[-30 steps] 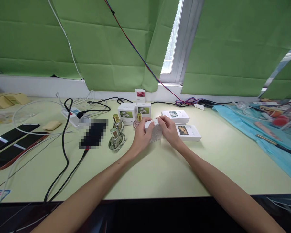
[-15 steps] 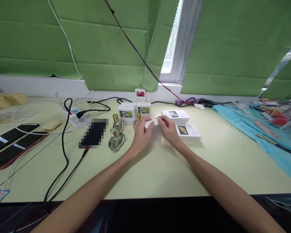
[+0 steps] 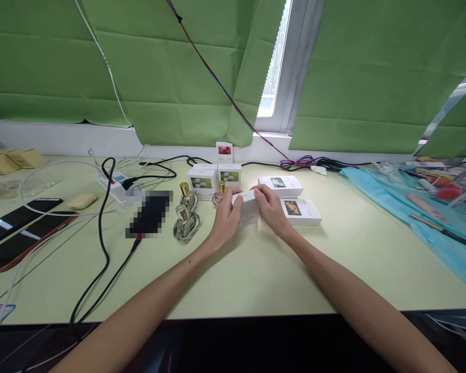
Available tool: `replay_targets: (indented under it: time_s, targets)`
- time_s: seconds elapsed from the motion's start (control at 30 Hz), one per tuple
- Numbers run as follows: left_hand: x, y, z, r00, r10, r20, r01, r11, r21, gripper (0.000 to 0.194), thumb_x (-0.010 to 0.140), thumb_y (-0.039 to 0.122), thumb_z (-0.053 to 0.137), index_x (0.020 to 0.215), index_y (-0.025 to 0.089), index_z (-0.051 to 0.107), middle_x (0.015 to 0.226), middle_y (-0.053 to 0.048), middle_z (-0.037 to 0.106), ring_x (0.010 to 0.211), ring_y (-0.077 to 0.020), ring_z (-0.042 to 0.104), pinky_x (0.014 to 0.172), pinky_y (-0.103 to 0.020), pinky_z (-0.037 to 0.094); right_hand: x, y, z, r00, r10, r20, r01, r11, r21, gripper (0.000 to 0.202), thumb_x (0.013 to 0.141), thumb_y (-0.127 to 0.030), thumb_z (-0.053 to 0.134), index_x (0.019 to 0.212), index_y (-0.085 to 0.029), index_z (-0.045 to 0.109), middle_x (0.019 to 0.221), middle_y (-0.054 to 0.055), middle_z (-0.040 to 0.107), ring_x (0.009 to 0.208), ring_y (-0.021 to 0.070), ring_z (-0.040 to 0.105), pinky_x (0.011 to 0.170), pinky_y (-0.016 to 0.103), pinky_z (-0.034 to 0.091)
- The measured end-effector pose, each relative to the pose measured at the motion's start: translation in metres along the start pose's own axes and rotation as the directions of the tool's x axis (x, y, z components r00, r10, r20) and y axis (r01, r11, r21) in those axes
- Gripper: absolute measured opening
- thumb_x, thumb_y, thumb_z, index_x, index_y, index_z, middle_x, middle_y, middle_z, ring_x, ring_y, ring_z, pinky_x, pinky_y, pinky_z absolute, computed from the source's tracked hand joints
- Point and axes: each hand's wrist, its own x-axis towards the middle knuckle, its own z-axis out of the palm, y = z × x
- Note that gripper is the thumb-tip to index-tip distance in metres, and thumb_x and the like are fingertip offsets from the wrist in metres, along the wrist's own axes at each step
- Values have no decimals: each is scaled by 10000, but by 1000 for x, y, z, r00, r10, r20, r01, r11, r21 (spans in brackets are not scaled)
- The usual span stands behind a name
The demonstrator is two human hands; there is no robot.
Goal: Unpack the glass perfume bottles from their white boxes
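Observation:
A white perfume box [image 3: 250, 211] is gripped between my two hands above the table, its printed side facing me. My left hand [image 3: 227, 215] is closed on its left end, and my right hand [image 3: 271, 208] pinches the right end. Two glass perfume bottles, a larger one [image 3: 187, 226] and one with a gold cap [image 3: 188, 197], stand left of my hands. Behind my left fingers a pinkish bottle [image 3: 218, 197] is partly hidden. Two white boxes, one with a white flower picture [image 3: 289, 187] and one with an orange picture [image 3: 308, 213], lie beyond my right hand.
White boxes with flower pictures [image 3: 202, 192] stand behind the bottles. A pixelated dark object [image 3: 149, 213], a power strip [image 3: 118, 192], cables and phones [image 3: 21, 235] occupy the left. Blue sheeting [image 3: 419, 235] with assorted items covers the right side.
The box in my hands has tipped slightly, so more of its printed side shows. Both hands keep nearly the same place, and the other things have not moved.

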Motion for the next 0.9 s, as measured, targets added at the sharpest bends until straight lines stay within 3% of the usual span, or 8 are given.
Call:
replay_targets:
  time_s: [0.9]
  targets:
    - [2,-1,-3,1000,-19,6,18,1000,6,232,1009,369,346,1020,270,555,1052,-37,653,1011,-241,581,894,-385,450,0,2,-1,1000,-9,-7,9,998,-57,300,976,-422,407,880,-235,621,833,20,623,803,203,563,715,322,386]
